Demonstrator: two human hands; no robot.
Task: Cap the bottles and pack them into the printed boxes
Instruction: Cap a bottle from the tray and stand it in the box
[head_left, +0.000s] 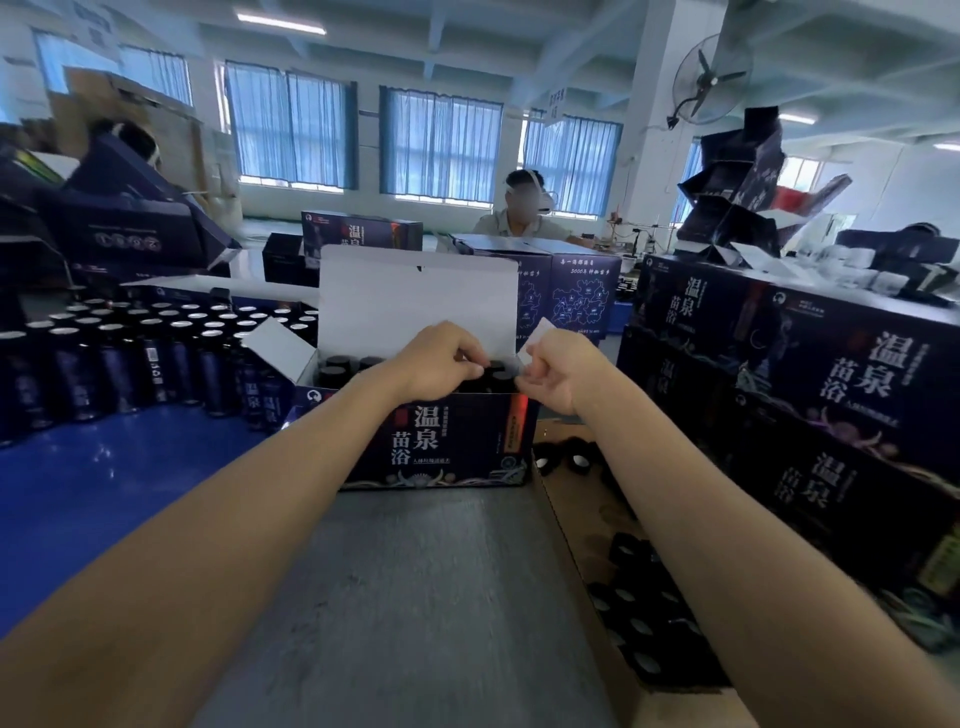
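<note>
The box (441, 441) reads 温泉苗浴 in white on its dark front; its lid (415, 296) stands raised behind the hands. Bottles (337, 364) stand upright inside, capped. The left hand (441, 358) grips one by its top at the box's right end. The right hand (563, 371), just beside it, curls at the box corner; I cannot tell its hold.
</note>
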